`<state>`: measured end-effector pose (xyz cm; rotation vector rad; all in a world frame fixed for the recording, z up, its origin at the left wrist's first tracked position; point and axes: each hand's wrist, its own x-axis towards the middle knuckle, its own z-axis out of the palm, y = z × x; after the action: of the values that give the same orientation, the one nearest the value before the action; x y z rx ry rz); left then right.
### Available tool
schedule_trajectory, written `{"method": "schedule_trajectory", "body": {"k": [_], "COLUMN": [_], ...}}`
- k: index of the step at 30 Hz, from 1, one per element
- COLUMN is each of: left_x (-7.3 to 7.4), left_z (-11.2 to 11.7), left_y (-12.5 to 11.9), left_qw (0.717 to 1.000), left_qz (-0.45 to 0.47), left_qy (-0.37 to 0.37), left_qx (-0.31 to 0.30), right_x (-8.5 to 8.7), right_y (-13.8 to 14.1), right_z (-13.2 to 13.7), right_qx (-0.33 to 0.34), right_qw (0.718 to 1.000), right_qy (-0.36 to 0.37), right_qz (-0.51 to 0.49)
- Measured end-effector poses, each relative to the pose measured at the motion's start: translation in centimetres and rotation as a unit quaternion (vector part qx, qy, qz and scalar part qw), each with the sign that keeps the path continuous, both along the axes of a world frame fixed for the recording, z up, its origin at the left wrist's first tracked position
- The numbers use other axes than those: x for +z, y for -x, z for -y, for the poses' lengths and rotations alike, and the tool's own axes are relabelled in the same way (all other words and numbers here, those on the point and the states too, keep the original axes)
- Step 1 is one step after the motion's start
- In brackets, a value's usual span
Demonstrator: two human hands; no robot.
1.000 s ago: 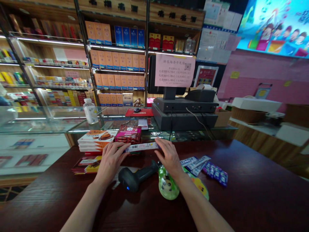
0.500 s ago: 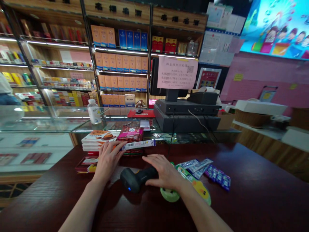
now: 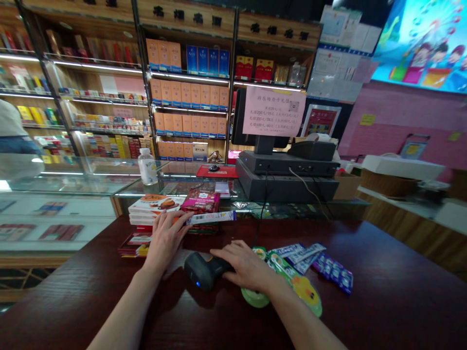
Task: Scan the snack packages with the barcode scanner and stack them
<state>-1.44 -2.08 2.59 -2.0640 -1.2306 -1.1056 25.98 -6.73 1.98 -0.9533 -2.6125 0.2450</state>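
Observation:
My left hand [image 3: 166, 237] lies with fingers stretched on the end of a long thin white packet [image 3: 211, 217], which rests on a stack of snack boxes [image 3: 153, 208] beside a maroon pouch [image 3: 200, 201]. My right hand [image 3: 243, 265] is laid over the handle of a black barcode scanner [image 3: 200, 270] on the dark wooden counter [image 3: 383, 301], its fingers curling round the handle. Under the right wrist lie a green round toy [image 3: 255, 297] and a green and yellow packet [image 3: 299, 284].
Blue and purple candy sachets [image 3: 321, 262] are spread to the right of the scanner. A cash register with a monitor and a pink notice [image 3: 280, 146] stands behind. A glass display case [image 3: 73, 184] with a bottle [image 3: 148, 166] runs left. A person [image 3: 14, 141] stands at far left.
My right hand left the long white packet and came down toward me onto the scanner's handle. My left hand stayed on the packet. The camera turned slightly left.

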Motion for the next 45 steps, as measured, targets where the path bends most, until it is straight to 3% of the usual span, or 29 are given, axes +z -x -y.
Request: {"method": "schedule_trajectory", "body": {"k": [23, 45], "left_x": [0.0, -0.2], "left_z": [0.0, 0.1], "left_y": [0.0, -0.1], "left_qw": [1.0, 1.0], "left_qz": [-0.003, 0.001], "left_qy": [-0.014, -0.012], "left_qx": [0.016, 0.021], "right_x": [1.5, 2.0], "right_y": [-3.2, -3.8], "right_z": [-0.1, 0.1], "right_qx": [-0.082, -0.078], "right_qw": [0.99, 0.99], "right_qy": [-0.092, -0.073], "right_qz": [-0.073, -0.096]}}
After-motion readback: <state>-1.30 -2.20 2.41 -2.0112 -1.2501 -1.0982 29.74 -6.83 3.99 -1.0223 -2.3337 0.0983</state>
